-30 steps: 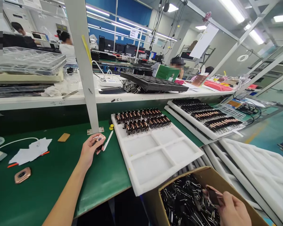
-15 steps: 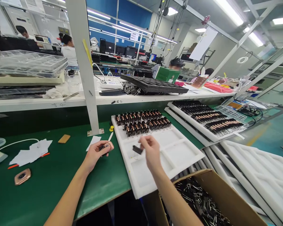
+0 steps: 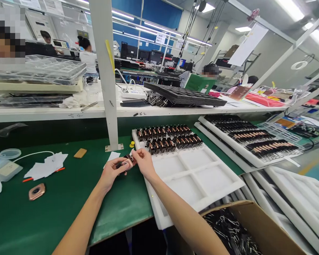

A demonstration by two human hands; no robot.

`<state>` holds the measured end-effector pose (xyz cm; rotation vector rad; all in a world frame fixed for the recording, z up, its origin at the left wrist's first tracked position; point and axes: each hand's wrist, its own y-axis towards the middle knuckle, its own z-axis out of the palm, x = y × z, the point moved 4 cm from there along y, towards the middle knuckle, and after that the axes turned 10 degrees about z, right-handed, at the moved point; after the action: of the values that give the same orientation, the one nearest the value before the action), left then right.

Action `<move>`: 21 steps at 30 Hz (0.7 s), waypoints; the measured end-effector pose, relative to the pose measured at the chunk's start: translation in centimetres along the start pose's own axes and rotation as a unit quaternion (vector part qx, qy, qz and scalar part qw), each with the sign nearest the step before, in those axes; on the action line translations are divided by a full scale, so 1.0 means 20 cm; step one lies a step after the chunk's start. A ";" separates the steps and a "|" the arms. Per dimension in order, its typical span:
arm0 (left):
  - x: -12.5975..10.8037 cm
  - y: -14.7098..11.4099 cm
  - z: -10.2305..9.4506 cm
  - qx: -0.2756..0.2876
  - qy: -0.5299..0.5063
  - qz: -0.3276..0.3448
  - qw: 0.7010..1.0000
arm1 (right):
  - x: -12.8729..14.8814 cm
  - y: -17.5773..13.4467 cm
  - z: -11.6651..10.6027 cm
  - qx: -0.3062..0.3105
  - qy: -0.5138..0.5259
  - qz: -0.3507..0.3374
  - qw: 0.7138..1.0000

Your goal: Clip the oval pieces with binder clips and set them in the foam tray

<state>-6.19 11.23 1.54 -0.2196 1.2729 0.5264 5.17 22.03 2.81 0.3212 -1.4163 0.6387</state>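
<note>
My left hand (image 3: 111, 174) grips a rose-gold, rounded-square case (image 3: 128, 163) with a dark part under it, above the green mat. At the far edge of this case, my right hand (image 3: 145, 163) pinches a black binder clip (image 3: 127, 157); its jaws are partly hidden, so I cannot tell how far they are on. Another rose-gold case (image 3: 37, 191) with a round dark centre lies on the mat at the left. To the right, a white foam tray (image 3: 194, 173) holds rows of clipped rose-gold pieces (image 3: 162, 145).
A cardboard box (image 3: 244, 209) of loose binder clips (image 3: 232, 230) stands at the front right, beside stacked white foam trays (image 3: 295, 202). A second loaded tray (image 3: 244, 156) lies farther right. A white post (image 3: 107, 88) and shelf edge (image 3: 162, 112) rise behind the mat. Co-workers sit beyond.
My right hand has moved left with the binder clip, from over the foam tray to the case in my left hand. The view has shifted slightly.
</note>
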 end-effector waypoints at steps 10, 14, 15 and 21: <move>-0.04 0.00 0.00 0.002 0.035 0.014 0.999 | 0.05 -0.06 -0.07 0.012 -0.179 -0.072 0.981; -0.05 -0.01 0.02 0.037 0.063 0.001 0.997 | 0.06 -0.06 -0.09 0.033 -0.195 -0.052 0.979; -0.05 -0.01 0.02 0.042 0.065 0.000 0.997 | 0.06 -0.07 -0.09 0.037 -0.201 -0.049 0.978; -0.06 0.01 -0.04 0.004 0.049 0.031 0.998 | 0.00 -0.06 -0.14 0.049 -0.085 -0.012 0.995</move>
<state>-7.21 10.75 2.54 -0.2012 1.3802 0.5687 8.08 22.70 2.56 0.4797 -1.5438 0.6743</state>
